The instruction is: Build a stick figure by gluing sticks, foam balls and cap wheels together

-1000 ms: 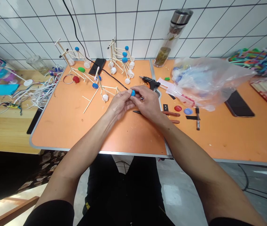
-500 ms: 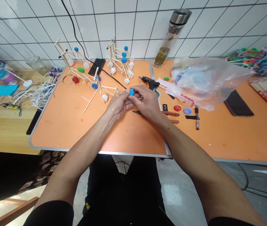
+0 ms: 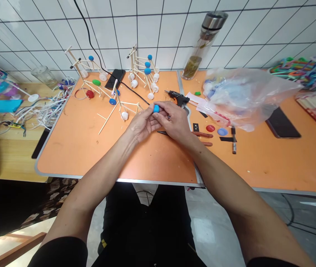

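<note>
Our forearms reach in from the lower left and lower right, hands meeting over the orange table (image 3: 147, 159), left hand (image 3: 142, 125) palm partly up, right hand (image 3: 176, 118) back up. We've got both sets of fingertips clamped on the blue cap (image 3: 156, 108), just above frame center. Pliers (image 3: 202, 134) run partly hidden below our right hand, glue gun (image 3: 180, 98) just above it.

The orange counter (image 3: 152, 163) has grey edges. On it rest pale wooden-stick frames (image 3: 147, 71) and one translucent plastic bag (image 3: 254, 92).
</note>
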`<action>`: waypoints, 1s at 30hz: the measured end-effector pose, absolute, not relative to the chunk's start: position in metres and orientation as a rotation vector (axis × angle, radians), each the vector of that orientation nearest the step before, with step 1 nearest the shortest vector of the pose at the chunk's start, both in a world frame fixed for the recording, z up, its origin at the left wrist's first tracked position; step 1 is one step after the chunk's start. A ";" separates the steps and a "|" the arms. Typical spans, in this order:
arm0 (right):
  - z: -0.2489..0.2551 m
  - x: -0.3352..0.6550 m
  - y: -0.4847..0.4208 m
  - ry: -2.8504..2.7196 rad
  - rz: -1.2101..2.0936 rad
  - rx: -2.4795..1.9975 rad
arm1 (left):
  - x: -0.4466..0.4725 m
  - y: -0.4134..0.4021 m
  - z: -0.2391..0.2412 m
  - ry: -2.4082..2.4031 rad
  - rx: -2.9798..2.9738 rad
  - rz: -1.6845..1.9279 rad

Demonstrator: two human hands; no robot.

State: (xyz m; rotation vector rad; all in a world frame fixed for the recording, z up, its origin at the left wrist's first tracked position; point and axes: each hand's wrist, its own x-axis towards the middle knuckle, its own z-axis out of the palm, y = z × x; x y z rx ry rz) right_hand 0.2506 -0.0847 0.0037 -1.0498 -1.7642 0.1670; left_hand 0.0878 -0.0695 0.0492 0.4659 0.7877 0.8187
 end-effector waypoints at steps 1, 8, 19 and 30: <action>0.004 0.250 -0.085 -1.759 0.170 -1.053 | 0.088 -0.070 0.050 0.785 0.466 0.806; 0.007 0.249 -0.088 -1.738 0.187 -1.028 | 0.087 -0.071 0.050 0.773 0.499 0.765; 0.009 0.249 -0.089 -1.770 0.146 -1.151 | 0.088 -0.070 0.045 0.781 0.557 0.811; 0.007 0.251 -0.087 -1.762 0.132 -1.160 | 0.086 -0.068 0.042 0.796 0.600 0.791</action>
